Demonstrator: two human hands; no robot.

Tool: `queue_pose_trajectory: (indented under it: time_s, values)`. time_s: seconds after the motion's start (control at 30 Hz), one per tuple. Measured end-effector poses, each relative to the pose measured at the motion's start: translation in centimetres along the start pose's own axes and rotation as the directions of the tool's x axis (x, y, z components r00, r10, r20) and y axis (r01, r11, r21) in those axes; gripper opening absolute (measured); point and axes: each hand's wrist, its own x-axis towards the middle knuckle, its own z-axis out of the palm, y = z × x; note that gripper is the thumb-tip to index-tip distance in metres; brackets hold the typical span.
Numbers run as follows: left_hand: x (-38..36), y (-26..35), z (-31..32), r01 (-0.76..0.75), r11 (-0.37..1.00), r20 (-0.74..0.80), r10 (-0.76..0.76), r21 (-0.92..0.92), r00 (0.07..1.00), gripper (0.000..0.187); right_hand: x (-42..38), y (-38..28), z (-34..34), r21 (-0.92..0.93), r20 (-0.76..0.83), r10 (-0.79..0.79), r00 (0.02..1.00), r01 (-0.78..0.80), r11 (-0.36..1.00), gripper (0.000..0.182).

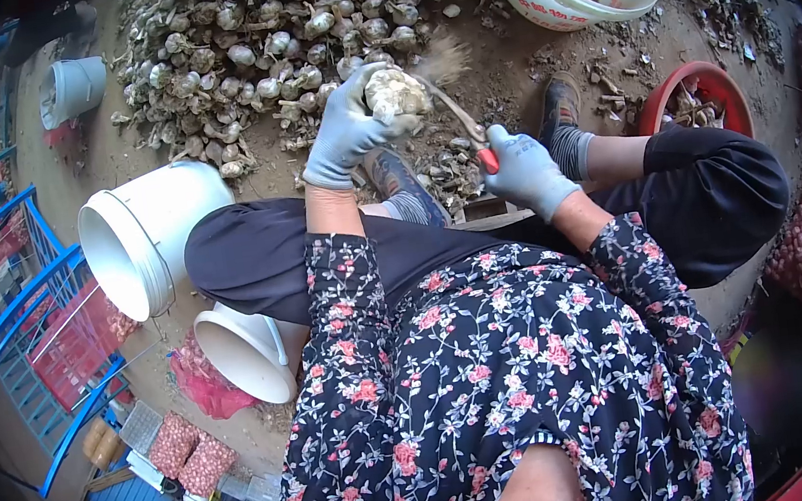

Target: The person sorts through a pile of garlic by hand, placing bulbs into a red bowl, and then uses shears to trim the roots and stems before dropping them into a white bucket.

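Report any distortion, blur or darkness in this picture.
Head view: blue rails look bowed at left, corners fall black; head view: the wispy tuft beside the garlic bulb is smeared; head view: the lower right is dark and blurry.

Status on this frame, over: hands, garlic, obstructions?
Gloved left hand gripping garlic. Gloved right hand on red-handled cutters, tool close to garlic. No obstruction seen between them; garlic heap on ground ahead.

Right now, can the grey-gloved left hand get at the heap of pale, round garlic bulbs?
Probably yes for reach: nothing visible blocks the left hand from the garlic heap just beyond it. But its grip holds whitish garlic and likely needs freeing first.
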Motion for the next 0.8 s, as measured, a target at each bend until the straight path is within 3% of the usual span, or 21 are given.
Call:
queue_pose_trajectory:
  time_s: [0.07,0.1,0.13,0.2,0.23,0.3,0.33,0.37,0.4,0.47,0.5,0.53,0.57,0.6,0.63,0.67,0.73,0.8]
  values:
    - [0.0,1.1,-0.7,0.146,0.923,0.119,-0.11,-0.356,0.987,0.065,-0.4,0.3,-0.7,-0.001,-0.004,0.019,1.0,-0.019,1.0,0.024]
    - [0.1,0.7,-1.0,0.107,0.965,0.07,-0.093,-0.238,0.993,0.066,-0.5,0.2,-0.9,-0.005,-0.072,0.018,0.997,-0.019,1.0,0.023]
    - [0.3,0.4,-1.2,0.088,0.969,0.055,-0.077,-0.232,0.995,0.066,-0.3,0.0,-1.4,0.01,-0.037,0.059,0.998,-0.059,0.998,0.031]
    - [-0.1,0.1,-0.9,0.015,1.0,-0.018,-0.015,0.005,1.0,0.069,-0.8,-0.9,-2.3,-0.035,-0.021,0.089,0.996,-0.089,0.995,0.033]
    - [0.0,-0.2,-0.8,0.009,1.0,-0.011,-0.009,0.005,1.0,0.071,-0.9,-1.2,-2.3,-0.032,-0.019,0.093,0.995,-0.094,0.995,0.033]
    - [0.0,-0.2,-0.3,-0.006,1.0,-0.013,0.006,-0.016,1.0,0.07,-0.7,-1.6,-2.5,-0.25,-0.288,-0.201,0.936,0.129,0.96,0.035]
    - [0.0,0.0,0.0,-0.018,0.999,-0.023,0.018,-0.034,1.0,0.07,-0.6,-1.9,-2.9,-0.249,-0.29,-0.194,0.937,0.122,0.961,0.035]
    - [0.3,-1.0,-0.4,-0.084,0.982,0.021,0.082,0.168,0.996,0.074,-0.2,-2.3,-3.3,-0.319,-0.217,-0.164,0.962,0.089,0.944,0.036]
    - [0.3,-1.2,-0.2,-0.084,0.982,0.025,0.081,0.168,0.996,0.074,0.1,-2.4,-3.6,-0.389,-0.144,-0.129,0.981,0.064,0.919,0.038]
    - [0.2,-1.5,0.3,-0.077,0.993,-0.052,0.082,0.092,0.995,0.069,0.3,-1.8,-2.7,-0.291,-0.115,-0.107,0.988,0.07,0.954,0.032]
    - [-0.2,-0.1,0.8,-0.01,0.987,-0.112,-0.008,-0.162,0.994,0.071,0.4,-1.5,-2.3,-0.06,-0.125,-0.027,0.992,0.019,0.998,0.03]
    - [0.0,-1.3,1.2,-0.062,0.913,-0.177,-0.011,-0.403,0.984,0.07,0.6,-1.3,-2.1,0.171,-0.12,0.051,0.991,-0.03,0.985,0.028]
    - [0.0,-1.2,1.0,-0.049,0.796,-0.154,-0.056,-0.604,0.987,0.068,0.3,-1.2,-1.8,0.439,-0.145,0.108,0.983,-0.033,0.898,0.031]
    - [0.0,-1.2,0.8,-0.035,0.635,-0.121,-0.092,-0.772,0.988,0.067,-0.1,-1.4,-2.7,0.429,-0.088,0.106,0.99,-0.058,0.901,0.035]
    - [0.5,-2.1,0.8,-0.103,0.482,-0.113,0.009,-0.87,0.994,0.068,-0.3,-1.2,-2.9,0.445,0.003,0.073,0.997,-0.066,0.893,0.038]
    - [0.3,-2.5,0.5,-0.054,0.462,-0.046,0.03,-0.885,0.999,0.067,-0.4,-1.0,-3.0,0.461,0.093,0.042,0.995,-0.08,0.884,0.042]
    - [0.4,-2.4,0.8,-0.046,0.441,-0.061,-0.018,-0.896,0.998,0.066,-0.7,-1.0,-2.1,0.472,0.067,-0.071,0.995,0.031,0.881,0.071]
    - [0.7,-2.3,1.2,-0.036,0.475,-0.04,0.002,-0.879,0.999,0.067,-0.6,-1.7,-2.2,0.48,0.014,-0.088,0.996,0.071,0.874,0.065]
